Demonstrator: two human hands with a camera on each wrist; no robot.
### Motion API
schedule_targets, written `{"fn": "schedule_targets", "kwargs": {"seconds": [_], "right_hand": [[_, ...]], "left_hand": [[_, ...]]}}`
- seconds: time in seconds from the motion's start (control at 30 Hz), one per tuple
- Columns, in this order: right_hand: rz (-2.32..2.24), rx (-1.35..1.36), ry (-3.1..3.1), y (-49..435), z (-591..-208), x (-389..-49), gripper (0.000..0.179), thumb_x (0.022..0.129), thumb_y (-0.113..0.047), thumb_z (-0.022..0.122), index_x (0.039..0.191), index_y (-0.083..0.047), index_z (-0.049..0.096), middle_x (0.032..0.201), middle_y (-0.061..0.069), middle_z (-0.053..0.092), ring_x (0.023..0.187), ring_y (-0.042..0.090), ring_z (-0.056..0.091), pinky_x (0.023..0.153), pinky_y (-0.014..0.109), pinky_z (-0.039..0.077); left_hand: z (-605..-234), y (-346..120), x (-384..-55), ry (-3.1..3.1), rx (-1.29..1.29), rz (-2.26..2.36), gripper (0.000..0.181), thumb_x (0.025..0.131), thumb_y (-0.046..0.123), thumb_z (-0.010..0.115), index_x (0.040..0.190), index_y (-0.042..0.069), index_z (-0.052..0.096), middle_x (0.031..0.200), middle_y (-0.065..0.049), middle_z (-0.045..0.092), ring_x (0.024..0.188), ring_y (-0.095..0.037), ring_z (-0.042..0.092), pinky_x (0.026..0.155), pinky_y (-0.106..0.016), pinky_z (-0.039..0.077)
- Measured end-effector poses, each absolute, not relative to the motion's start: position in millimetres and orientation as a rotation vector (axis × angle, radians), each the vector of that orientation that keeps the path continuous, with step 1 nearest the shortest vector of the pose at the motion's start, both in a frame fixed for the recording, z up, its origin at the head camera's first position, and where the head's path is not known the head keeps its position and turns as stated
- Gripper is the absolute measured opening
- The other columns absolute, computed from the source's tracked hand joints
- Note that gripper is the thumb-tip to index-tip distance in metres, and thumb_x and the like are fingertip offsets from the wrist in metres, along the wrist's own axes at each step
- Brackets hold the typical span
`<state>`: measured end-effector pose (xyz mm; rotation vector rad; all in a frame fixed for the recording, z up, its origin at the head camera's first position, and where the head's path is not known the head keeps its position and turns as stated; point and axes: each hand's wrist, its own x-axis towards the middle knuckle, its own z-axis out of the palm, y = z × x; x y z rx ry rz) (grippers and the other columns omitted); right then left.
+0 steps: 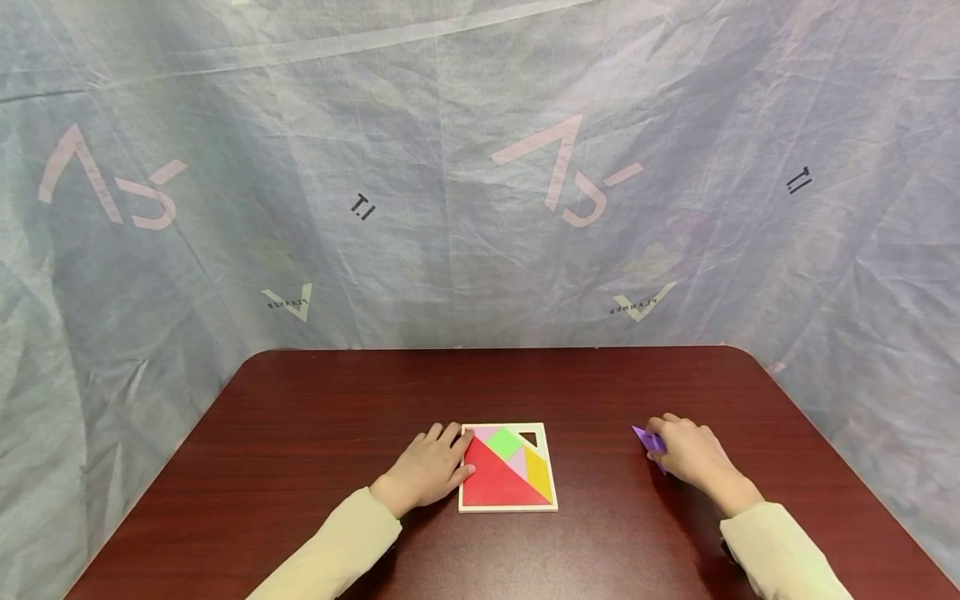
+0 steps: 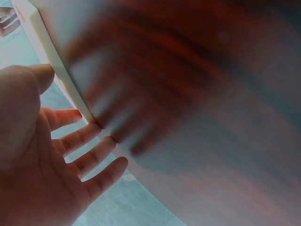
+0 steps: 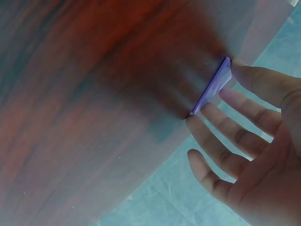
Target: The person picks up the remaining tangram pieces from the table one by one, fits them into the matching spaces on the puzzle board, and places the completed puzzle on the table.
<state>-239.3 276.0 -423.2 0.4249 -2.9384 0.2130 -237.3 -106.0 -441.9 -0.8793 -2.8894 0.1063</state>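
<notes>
A square tangram tray (image 1: 507, 509) with a pale frame lies flat near the middle of the table. In it are a large red triangle (image 1: 498, 483), a green square (image 1: 505, 443), a yellow parallelogram (image 1: 537, 473) and pink pieces. A small dark opening shows near its upper right corner. My left hand (image 1: 427, 468) rests at the tray's left side, thumb and fingertips touching the frame, fingers spread and fairly straight. Well to the right, my right hand (image 1: 693, 454) pinches a purple triangle (image 3: 214, 87) between thumb and fingers. It stands tilted at the table surface; the fingers partly hide it.
The dark red-brown wooden table (image 1: 360, 392) has rounded far corners. Behind it and at both sides hangs a grey printed cloth (image 1: 450, 275). A stretch of tabletop separates the tray from my right hand.
</notes>
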Motion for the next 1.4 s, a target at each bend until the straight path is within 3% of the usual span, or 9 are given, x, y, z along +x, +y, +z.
{"fn": "schedule_targets", "kwargs": {"seconds": [0.4, 0.9, 1.4], "right_hand": [[0.196, 0.461, -2.886, 274.0, -424.3, -240.2, 0.024, 0.067, -0.009, 0.075, 0.088, -0.008, 0.064, 0.077, 0.003, 0.057, 0.066, 0.02, 0.056, 0.053, 0.038, 0.044], [0.211, 0.536, -2.841, 271.5, -428.2, -240.8, 0.019, 0.067, -0.003, 0.07, 0.085, -0.008, 0.064, 0.075, 0.0, 0.057, 0.061, 0.016, 0.052, 0.05, 0.032, 0.04], [0.259, 0.512, -2.851, 272.6, -427.3, -238.6, 0.02, 0.067, -0.004, 0.072, 0.084, -0.008, 0.063, 0.078, 0.004, 0.057, 0.065, 0.018, 0.054, 0.051, 0.035, 0.044]], "left_hand": [[-441.9, -106.6, -238.2, -2.876, -0.879, 0.115, 0.052, 0.091, 0.043, 0.048, 0.131, 0.01, 0.048, 0.126, -0.01, 0.047, 0.108, -0.026, 0.047, 0.087, -0.041, 0.044], [-443.7, -107.1, -238.5, -2.88, -0.879, 0.11, 0.052, 0.091, 0.043, 0.048, 0.131, 0.01, 0.048, 0.126, -0.009, 0.047, 0.108, -0.026, 0.046, 0.087, -0.041, 0.043], [-443.2, -106.4, -237.6, -2.875, -0.886, 0.107, 0.052, 0.091, 0.044, 0.048, 0.131, 0.01, 0.048, 0.126, -0.01, 0.047, 0.109, -0.027, 0.047, 0.086, -0.041, 0.044]]}}
